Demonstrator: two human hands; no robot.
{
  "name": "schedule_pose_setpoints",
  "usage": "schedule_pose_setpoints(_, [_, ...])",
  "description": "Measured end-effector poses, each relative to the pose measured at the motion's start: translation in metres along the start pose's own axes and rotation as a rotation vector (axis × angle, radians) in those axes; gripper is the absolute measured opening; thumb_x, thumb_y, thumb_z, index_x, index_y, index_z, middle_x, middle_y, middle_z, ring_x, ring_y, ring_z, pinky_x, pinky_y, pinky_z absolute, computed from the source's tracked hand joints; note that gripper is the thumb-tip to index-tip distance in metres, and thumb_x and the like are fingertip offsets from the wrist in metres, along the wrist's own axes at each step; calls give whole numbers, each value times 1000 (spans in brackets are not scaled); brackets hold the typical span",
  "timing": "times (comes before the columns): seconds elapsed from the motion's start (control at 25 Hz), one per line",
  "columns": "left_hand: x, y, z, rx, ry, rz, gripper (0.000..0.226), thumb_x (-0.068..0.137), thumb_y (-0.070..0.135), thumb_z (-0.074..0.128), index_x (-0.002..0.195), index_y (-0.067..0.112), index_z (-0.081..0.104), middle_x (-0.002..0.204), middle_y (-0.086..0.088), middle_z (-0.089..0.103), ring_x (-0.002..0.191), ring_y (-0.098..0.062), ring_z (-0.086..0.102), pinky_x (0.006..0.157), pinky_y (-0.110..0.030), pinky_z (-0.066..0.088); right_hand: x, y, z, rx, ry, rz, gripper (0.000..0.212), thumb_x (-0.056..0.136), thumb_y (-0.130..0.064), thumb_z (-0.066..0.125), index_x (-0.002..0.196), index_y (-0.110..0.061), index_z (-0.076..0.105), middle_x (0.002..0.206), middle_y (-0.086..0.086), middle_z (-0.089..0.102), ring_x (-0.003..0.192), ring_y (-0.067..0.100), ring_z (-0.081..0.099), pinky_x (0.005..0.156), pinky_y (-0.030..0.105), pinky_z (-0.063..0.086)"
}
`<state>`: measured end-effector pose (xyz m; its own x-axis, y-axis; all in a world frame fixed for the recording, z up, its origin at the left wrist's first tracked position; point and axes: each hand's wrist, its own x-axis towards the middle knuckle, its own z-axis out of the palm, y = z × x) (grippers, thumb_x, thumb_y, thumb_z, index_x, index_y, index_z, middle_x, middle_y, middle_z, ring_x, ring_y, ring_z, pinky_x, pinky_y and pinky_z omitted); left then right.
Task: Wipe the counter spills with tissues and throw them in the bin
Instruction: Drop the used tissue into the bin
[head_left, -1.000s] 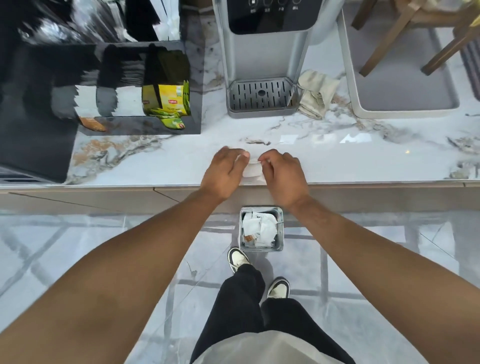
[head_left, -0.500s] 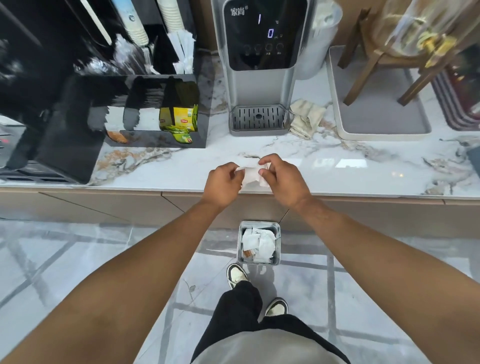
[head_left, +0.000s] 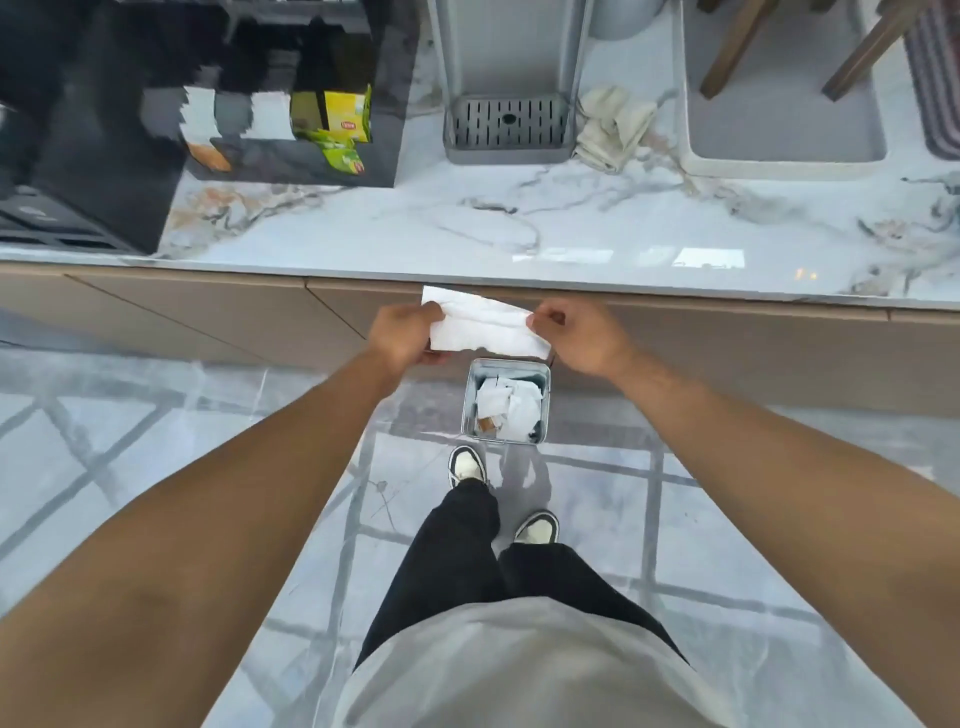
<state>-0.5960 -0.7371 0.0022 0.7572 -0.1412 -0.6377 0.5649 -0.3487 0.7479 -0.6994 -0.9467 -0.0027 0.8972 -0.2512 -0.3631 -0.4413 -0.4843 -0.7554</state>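
Note:
A white tissue (head_left: 485, 325) is stretched flat between both hands, just in front of the counter's front edge and above the bin. My left hand (head_left: 402, 332) pinches its left end and my right hand (head_left: 582, 335) pinches its right end. The small grey square bin (head_left: 470, 400) stands on the floor against the cabinet, directly below the tissue, with several crumpled white tissues inside. The white marble counter (head_left: 519, 234) stretches across the upper part of the view.
A grey water dispenser with a drip tray (head_left: 509, 130) stands at the back of the counter, a folded cloth (head_left: 613, 130) beside it. A black organizer with yellow tea packets (head_left: 337, 119) sits left; a grey tray (head_left: 779, 135) right. My shoes (head_left: 467, 465) are near the bin.
Both hands lifted the tissue off the counter, drew it back over the edge, and spread it out wide above the bin.

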Motion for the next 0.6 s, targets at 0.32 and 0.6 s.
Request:
schedule_pose_setpoints(0.32, [23,-106,10,247,3,5,26,96,12,59,72,4,59,63,-8,54,56,-24,57,63,-37,62,-11,81,74,610,103,463,12,89,-15,68,87,-9,58,83,12,54,70,20,58,66,43,59])
schedule_pose_setpoints(0.6, [86,-190,45,295,-33,8,16,97,8,59,91,0,70,88,-17,73,68,-31,69,51,-27,58,12,164,129,711,215,587,10,92,1,58,100,5,60,88,20,64,57,28,62,63,40,61])
